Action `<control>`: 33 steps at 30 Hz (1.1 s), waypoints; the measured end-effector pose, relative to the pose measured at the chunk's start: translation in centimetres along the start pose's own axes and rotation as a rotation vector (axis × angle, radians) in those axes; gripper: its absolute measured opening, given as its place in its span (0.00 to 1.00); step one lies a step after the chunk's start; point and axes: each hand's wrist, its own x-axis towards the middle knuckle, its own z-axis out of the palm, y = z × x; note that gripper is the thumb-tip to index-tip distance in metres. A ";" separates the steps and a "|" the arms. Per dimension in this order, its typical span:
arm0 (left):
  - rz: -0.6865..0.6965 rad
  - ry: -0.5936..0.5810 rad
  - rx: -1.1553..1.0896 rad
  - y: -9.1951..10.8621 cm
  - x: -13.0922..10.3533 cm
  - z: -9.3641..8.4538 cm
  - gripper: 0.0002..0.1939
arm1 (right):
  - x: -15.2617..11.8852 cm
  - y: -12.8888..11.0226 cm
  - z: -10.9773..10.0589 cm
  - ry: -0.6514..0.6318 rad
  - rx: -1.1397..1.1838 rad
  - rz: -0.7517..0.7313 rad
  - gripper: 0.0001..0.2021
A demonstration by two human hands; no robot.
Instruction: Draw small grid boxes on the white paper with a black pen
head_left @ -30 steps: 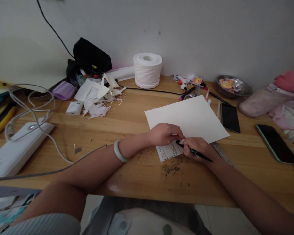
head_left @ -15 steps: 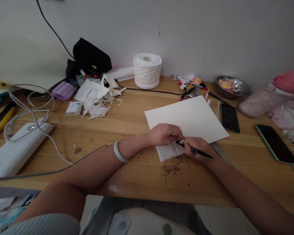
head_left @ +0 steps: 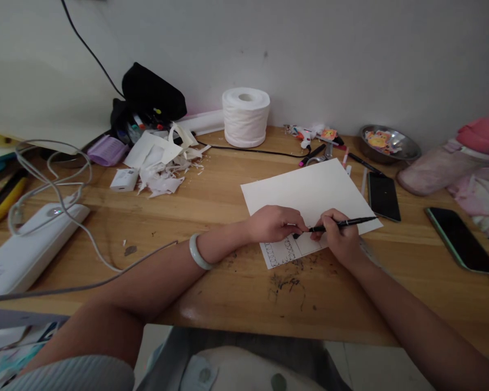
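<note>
A white sheet of paper (head_left: 305, 193) lies tilted on the wooden desk, with rows of small black loops and a line drawn near its lower left edge. My left hand (head_left: 275, 222) rests on the paper, thumb and fingers pinched together around a small black pen cap (head_left: 296, 236), mostly hidden by them. In my right hand (head_left: 342, 236) is a black pen (head_left: 357, 221), its front end pointing left, close to the left fingertips. Part of a ruler (head_left: 369, 252) shows beneath the right wrist.
Behind the paper are a white tissue roll (head_left: 245, 119), scissors (head_left: 320, 158) and a metal bowl (head_left: 391, 149) of cutouts. Two phones (head_left: 383, 196) lie at the right. Paper scraps (head_left: 161, 168), a black pencil case (head_left: 152, 92) and a corded power bank (head_left: 36, 244) occupy the left.
My right hand has shifted right and drawn the pen away from the cap, and the pen now lies flatter, its back end higher. My left hand has stayed in place.
</note>
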 end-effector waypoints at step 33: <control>0.053 0.037 0.004 -0.2 -0.1 0.2 0.08 | 0.8 0.0 0.9 -0.114 -0.045 0.244 0.09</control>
